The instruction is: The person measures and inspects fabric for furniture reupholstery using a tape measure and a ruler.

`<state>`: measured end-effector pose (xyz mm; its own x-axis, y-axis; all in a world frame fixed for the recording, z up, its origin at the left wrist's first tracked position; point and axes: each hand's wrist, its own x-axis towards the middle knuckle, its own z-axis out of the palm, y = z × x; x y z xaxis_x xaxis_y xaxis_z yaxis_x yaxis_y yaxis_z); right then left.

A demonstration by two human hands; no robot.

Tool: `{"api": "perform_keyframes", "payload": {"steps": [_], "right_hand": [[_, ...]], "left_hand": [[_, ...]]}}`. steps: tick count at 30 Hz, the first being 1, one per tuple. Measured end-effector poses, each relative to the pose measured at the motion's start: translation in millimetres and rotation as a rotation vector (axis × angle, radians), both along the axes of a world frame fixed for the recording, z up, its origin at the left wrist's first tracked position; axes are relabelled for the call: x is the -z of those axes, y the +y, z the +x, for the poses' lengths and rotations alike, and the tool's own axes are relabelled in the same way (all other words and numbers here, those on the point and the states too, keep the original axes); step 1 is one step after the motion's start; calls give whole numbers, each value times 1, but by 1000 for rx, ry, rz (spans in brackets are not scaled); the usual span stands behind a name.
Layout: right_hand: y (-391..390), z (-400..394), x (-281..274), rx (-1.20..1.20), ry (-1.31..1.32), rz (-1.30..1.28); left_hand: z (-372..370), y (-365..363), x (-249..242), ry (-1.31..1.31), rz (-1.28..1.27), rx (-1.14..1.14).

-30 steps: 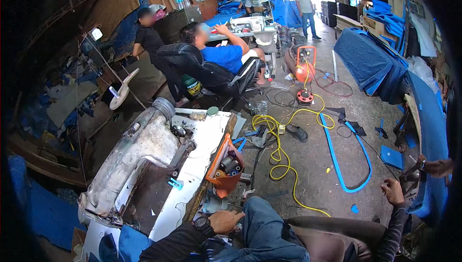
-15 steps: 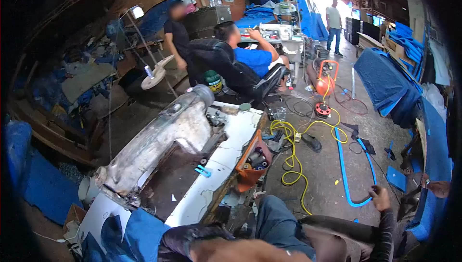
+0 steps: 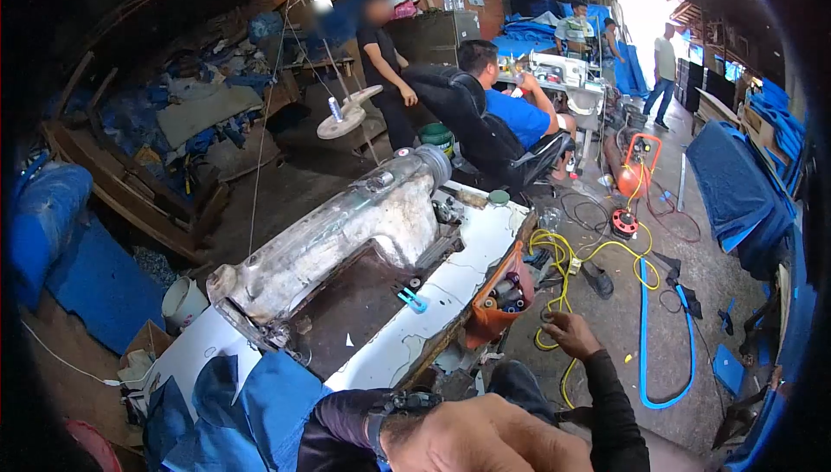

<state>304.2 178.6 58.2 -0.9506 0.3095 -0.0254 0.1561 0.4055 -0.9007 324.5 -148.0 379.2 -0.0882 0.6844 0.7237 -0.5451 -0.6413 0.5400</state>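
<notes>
My left hand [image 3: 485, 437] is large and close to the camera at the bottom edge, its back showing, with a dark watch [image 3: 402, 404] on the wrist. Its fingers are hidden. Nearby, blue fabric pieces [image 3: 273, 403] lie over the white tabletop [image 3: 467, 251]. My right hand [image 3: 570, 335] is raised beside an orange pouch [image 3: 498, 320] of spools, its fingers curled together; anything small between them cannot be made out. A worn sewing machine [image 3: 346, 234] stands on the table, with a light-blue clip [image 3: 412, 300] in front of it.
A blue strip [image 3: 643, 333] lies looped on the floor, near a yellow hose [image 3: 606, 247] and an orange compressor [image 3: 634, 179]. A person in blue [image 3: 519, 117] sits beyond a black chair [image 3: 459, 117]. Others stand behind. Blue stacked material [image 3: 723, 177] is at right.
My right hand has moved left, away from the blue strip and toward the orange pouch. The view has shifted, so the table and machine sit farther right. My left hand remains at the bottom.
</notes>
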Motion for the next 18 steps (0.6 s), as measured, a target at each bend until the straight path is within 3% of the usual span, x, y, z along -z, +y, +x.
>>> {"api": "perform_keyframes", "payload": {"steps": [2, 6, 7, 13, 18], "right_hand": [[-9, -12, 0, 11, 40, -13], [-23, -6, -30, -124, -94, 432], [-17, -4, -15, -144, -35, 535], [-21, -10, -9, -199, 50, 590], [-25, -9, -13, -252, -63, 607]], "left_hand": [[-1, 10, 7, 2, 27, -48], [0, 37, 23, 28, 165, -219], [-1, 43, 25, 46, 199, -261], [-3, 78, 26, 100, 313, -314], [-20, 90, 17, 217, 326, -294]]}}
